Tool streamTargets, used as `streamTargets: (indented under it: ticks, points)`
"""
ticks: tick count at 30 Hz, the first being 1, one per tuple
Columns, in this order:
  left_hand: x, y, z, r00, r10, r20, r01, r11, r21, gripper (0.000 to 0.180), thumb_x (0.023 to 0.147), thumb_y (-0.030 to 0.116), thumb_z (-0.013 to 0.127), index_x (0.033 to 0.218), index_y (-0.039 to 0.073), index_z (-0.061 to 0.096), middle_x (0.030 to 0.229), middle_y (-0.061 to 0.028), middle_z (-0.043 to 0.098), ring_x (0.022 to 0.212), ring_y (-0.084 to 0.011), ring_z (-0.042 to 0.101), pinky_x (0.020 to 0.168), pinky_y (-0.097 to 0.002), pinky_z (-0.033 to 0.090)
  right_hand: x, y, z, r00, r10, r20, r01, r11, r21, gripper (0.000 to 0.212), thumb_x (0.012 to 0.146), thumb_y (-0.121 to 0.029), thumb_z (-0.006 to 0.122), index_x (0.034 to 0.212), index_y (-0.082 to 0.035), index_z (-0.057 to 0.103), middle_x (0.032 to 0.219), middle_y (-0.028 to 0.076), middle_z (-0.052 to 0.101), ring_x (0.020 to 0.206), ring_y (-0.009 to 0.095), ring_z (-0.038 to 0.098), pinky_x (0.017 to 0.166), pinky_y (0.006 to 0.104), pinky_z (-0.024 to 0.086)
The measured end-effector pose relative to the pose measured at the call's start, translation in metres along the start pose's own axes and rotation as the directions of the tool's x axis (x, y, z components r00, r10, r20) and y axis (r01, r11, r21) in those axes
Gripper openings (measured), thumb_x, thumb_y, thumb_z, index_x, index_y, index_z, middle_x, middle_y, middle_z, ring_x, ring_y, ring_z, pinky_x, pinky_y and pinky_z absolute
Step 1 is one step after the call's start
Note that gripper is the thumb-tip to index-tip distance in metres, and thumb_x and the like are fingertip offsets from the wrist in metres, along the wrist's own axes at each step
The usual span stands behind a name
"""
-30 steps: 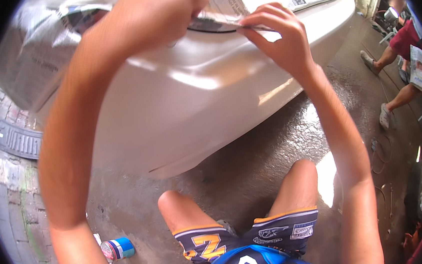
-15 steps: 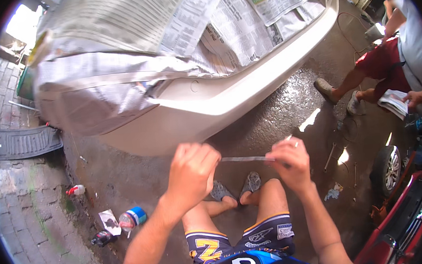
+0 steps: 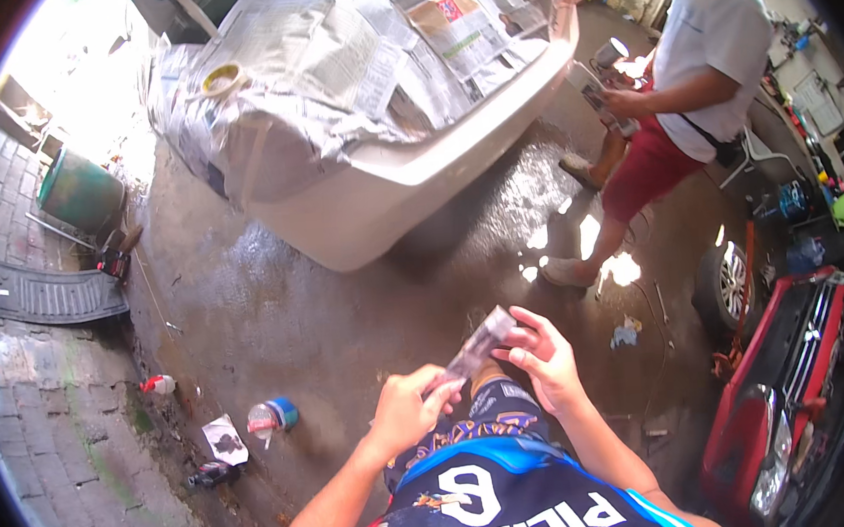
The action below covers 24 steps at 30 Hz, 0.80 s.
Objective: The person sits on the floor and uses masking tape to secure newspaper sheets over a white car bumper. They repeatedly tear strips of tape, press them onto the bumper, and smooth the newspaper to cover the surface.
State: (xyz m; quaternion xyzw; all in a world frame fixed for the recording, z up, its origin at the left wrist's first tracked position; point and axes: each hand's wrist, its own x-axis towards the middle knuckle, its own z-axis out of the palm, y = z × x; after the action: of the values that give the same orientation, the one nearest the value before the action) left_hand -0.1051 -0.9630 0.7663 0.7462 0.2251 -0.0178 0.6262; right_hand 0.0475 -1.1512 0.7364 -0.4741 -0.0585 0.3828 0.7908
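A narrow grey folded strip, apparently newspaper (image 3: 485, 338), slants up and to the right in front of my shorts. Its lower end is pinched in my left hand (image 3: 412, 405), thumb on top. My right hand (image 3: 548, 358) is beside the upper end with fingers spread, the fingertips touching or very close to the strip's edge. Beyond them stands a car with a pale bumper (image 3: 338, 216), its upper body masked with newspaper sheets (image 3: 343, 50). A yellow-rimmed roll of tape (image 3: 222, 79) rests on the papered corner.
Another person (image 3: 700, 58) stands at right, holding paper by the bumper. A wheel (image 3: 730, 282) and red car front part (image 3: 733, 437) lie at right. At left are a green drum (image 3: 80, 190), black ribbed panel (image 3: 58, 292), blue-topped container (image 3: 273, 416) and dark bottle (image 3: 212, 474).
The strip, earlier stretched level edge-on between both hands, now tilts with its face showing. My hands have come closer together and lower. The other person stepped nearer the bumper; the view shifted.
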Motion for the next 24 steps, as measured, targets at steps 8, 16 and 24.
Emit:
streamTargets:
  ticks: [8, 16, 24]
  points:
    - [-0.128, -0.015, 0.031, 0.948, -0.193, 0.251, 0.255, 0.937, -0.241, 0.019, 0.101, 0.015, 0.067, 0.108, -0.002, 0.072, 0.085, -0.0073, 0.076, 0.067, -0.0101, 0.068, 0.061, -0.0260, 0.055, -0.131, 0.031, 0.023, 0.945, -0.115, -0.306, 0.207, 0.934, 0.291, 0.024, 0.108, -0.017, 0.053, 0.122, 0.001, 0.061, 0.121, 0.020, 0.070, 0.116, 0.030, 0.068, 0.101, 0.0455, 0.057]
    - [-0.192, -0.017, 0.060, 0.944, -0.077, 0.321, 0.190, 0.922, -0.338, 0.025, 0.104, 0.018, 0.064, 0.116, -0.003, 0.069, 0.082, -0.0091, 0.074, 0.062, -0.0081, 0.063, 0.048, -0.0238, 0.049, -0.207, 0.034, 0.027, 0.984, -0.038, -0.176, 0.114, 0.887, 0.446, 0.032, 0.110, -0.027, 0.052, 0.134, -0.007, 0.057, 0.130, 0.007, 0.068, 0.125, 0.023, 0.063, 0.109, 0.0430, 0.051]
    - [-0.242, -0.023, 0.103, 0.969, -0.078, 0.233, 0.136, 0.961, -0.242, 0.027, 0.104, 0.024, 0.065, 0.115, 0.000, 0.071, 0.075, -0.0034, 0.072, 0.059, -0.0052, 0.062, 0.048, -0.0216, 0.047, -0.235, 0.053, -0.007, 0.977, 0.019, -0.214, 0.138, 0.712, 0.689, 0.025, 0.109, -0.024, 0.053, 0.124, -0.006, 0.062, 0.099, 0.000, 0.066, 0.092, 0.013, 0.066, 0.091, 0.0329, 0.056]
